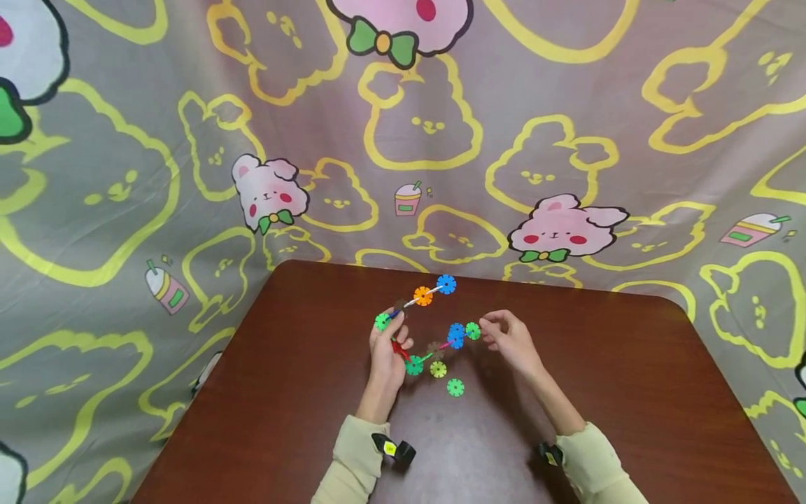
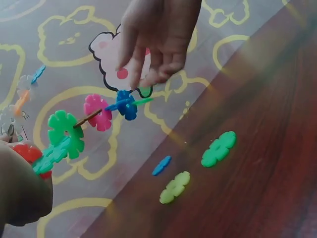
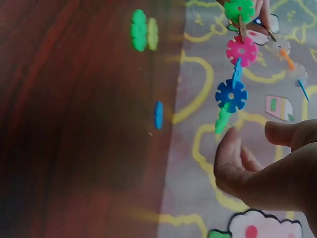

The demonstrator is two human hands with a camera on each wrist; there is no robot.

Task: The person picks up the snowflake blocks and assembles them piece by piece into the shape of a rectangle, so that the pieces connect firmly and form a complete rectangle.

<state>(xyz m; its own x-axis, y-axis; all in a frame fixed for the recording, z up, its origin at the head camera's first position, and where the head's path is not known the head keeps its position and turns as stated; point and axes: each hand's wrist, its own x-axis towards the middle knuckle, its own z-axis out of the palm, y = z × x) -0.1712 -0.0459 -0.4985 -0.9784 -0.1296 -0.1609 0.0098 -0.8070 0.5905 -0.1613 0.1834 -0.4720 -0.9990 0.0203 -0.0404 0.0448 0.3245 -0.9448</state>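
My left hand (image 1: 387, 357) grips a chain of interlocked plastic snowflake discs around its middle, holding it above the table. One arm of the chain runs through an orange disc (image 1: 423, 296) to a blue end disc (image 1: 446, 284). Along the other arm come a pink disc (image 3: 241, 51), a dark blue disc (image 3: 231, 96) and a green end disc (image 3: 222, 119). Beside that green end is my right hand (image 1: 513, 343), fingers loosely bent. In the right wrist view its thumb and fingers stand apart with nothing between them, fingertips just short of the green disc.
On the brown table (image 1: 302, 392) lie a loose yellow-green disc (image 1: 438, 369), a green disc (image 1: 455, 387) and a blue disc (image 3: 158, 115). A cartoon-printed cloth (image 1: 428, 189) hangs behind the table and along its sides.
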